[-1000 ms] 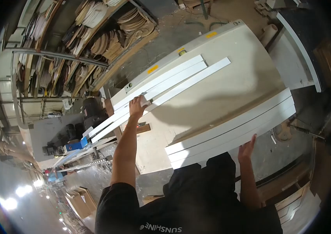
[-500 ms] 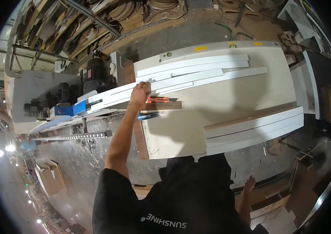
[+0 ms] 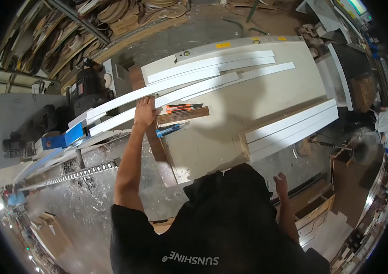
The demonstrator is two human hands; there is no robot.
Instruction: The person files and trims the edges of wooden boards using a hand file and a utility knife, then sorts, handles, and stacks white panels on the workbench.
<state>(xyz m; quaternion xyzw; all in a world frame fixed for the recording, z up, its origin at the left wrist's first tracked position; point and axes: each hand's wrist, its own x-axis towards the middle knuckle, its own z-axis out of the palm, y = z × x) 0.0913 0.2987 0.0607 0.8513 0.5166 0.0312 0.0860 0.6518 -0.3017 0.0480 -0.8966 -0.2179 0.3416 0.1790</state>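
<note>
My left hand (image 3: pixel 145 112) reaches over the near-left end of the workbench, closed over the edge of a long white strip (image 3: pixel 116 121). A second white strip (image 3: pixel 166 83) lies just beyond, with a narrow gap between the two. Orange-and-black utility knives (image 3: pixel 179 108) rest to the right of the hand, beside a brown wood block (image 3: pixel 189 116). A blue tool (image 3: pixel 170 129) lies on the near side of that block. My right hand (image 3: pixel 280 185) hangs at my side, off the bench, holding nothing, its fingers slightly apart.
The pale workbench (image 3: pixel 290 86) carries more white strips (image 3: pixel 248 58) and a long spirit level (image 3: pixel 198 54) along its far edge. Stacked white boards (image 3: pixel 294 125) sit at its near right. A machine with black motors (image 3: pixel 86 90) and a blue guard (image 3: pixel 73 133) stands left. A person (image 3: pixel 384 123) is far right.
A gap has opened between the white strips by my left hand; the nearer one looks shifted. My view has turned a little. My right hand has risen slightly in view.
</note>
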